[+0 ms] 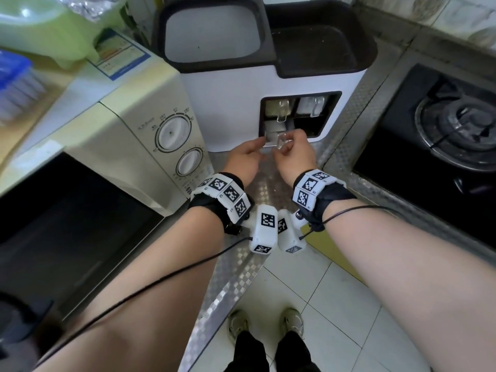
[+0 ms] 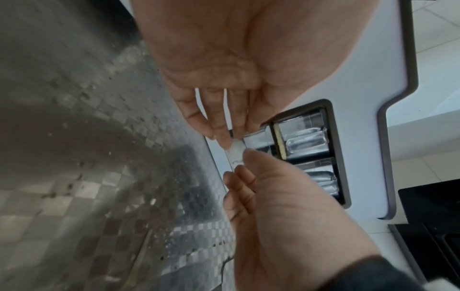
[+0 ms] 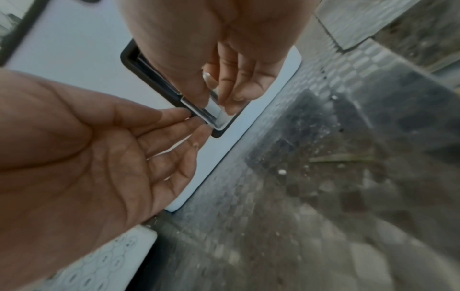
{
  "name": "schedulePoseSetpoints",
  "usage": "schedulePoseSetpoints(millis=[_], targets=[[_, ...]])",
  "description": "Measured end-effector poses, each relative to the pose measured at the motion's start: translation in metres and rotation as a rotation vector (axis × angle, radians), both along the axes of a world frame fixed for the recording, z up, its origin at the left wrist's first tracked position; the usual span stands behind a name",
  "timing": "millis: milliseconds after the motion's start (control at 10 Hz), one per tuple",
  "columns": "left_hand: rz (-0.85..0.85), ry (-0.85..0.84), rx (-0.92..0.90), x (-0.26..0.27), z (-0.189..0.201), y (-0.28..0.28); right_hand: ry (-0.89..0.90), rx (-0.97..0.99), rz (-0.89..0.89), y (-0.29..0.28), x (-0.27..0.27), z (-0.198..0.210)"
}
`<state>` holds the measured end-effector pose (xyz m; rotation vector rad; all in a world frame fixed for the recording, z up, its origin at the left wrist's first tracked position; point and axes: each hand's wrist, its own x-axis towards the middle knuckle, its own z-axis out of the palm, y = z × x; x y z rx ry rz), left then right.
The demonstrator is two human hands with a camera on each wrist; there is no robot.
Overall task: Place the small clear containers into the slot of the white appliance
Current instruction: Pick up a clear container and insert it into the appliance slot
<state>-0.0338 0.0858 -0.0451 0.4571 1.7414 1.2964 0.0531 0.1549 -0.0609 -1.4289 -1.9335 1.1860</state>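
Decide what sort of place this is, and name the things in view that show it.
Most likely a home kitchen: a gas hob, a cream microwave with two dials, and a patterned steel counter. On it stands a white storage box whose clear drawer the right hand pinches.

Behind left hand and right hand, black wrist straps carry white blocks printed with black-and-white square markers; thin black cable trails toward 7 o'clock; black trousers, pale trainers at 6 o'clock

right hand pinches clear drawer; left hand touches.
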Motion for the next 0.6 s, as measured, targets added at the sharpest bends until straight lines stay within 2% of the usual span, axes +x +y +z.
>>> schedulePoseSetpoints(millis=[300,600], targets=[[0.014,-0.018,0.032,-0.009,0.006,-0.006,-0.045,-0.052,0.124,0.01,-0.008,0.005],[-0.019,0.143,0.126,0.002,0.031,-0.019,0.056,-0.02,0.051,-0.001,0.018,0.031]])
